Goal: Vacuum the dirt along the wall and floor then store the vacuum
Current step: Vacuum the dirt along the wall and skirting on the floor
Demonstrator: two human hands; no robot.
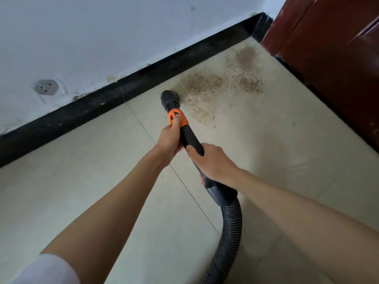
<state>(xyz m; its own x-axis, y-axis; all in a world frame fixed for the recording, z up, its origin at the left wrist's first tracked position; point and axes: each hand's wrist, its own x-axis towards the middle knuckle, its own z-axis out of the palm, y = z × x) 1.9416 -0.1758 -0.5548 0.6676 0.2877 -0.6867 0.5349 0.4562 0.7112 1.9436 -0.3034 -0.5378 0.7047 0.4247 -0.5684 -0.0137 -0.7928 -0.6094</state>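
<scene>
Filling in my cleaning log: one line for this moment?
left hand: grips wand | right hand: grips wand | nozzle: at dirt edge | store: not yet

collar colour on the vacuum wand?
Orange collar, on a black wand; head view.

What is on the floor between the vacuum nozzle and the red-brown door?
In the head view, brown dirt is scattered over the pale floor between the nozzle and the door, beside the black baseboard.

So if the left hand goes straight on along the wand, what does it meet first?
Probably the black nozzle, just past the orange collar that the left hand holds; beyond it lie the dirt and the black baseboard.
</scene>
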